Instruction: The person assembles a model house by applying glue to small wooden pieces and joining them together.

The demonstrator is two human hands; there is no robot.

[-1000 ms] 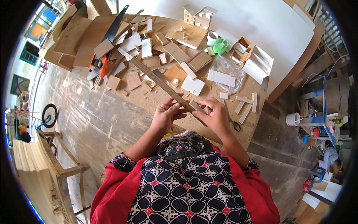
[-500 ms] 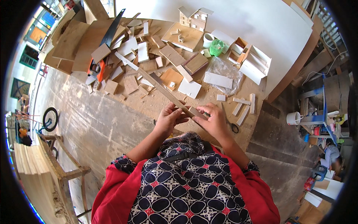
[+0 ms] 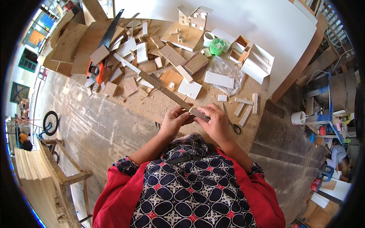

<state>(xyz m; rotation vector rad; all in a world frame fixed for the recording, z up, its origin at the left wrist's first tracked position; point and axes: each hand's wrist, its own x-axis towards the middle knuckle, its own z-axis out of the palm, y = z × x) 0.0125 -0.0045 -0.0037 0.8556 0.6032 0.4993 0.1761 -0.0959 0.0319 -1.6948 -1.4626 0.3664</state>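
Observation:
My left hand (image 3: 172, 123) is closed on a long thin plywood strip (image 3: 163, 89), its fingers behind and beneath it. The strip slants up-left over the cluttered worktable. At its near end my right hand (image 3: 216, 124) pinches a short flat wood piece (image 3: 198, 113) against it; something small and green shows among those fingers, too hidden to name. Black-handled scissors (image 3: 237, 129) lie right of that hand. Beyond are loose wood offcuts (image 3: 171, 55) and several pale sticks (image 3: 247, 114).
A handsaw (image 3: 110, 32), an orange-bodied tool (image 3: 99, 74), a small model house (image 3: 198, 19), an open partitioned box (image 3: 257, 63) and green plastic (image 3: 217, 46) are on the table. A wooden trestle (image 3: 76, 174) stands lower left. Another person (image 3: 338, 155) is crouched far right.
The short piece has turned and now sits along the strip's near end, with my right hand's fingers shifted round it. The view has moved slightly, the tabletop clutter appearing a little further left.

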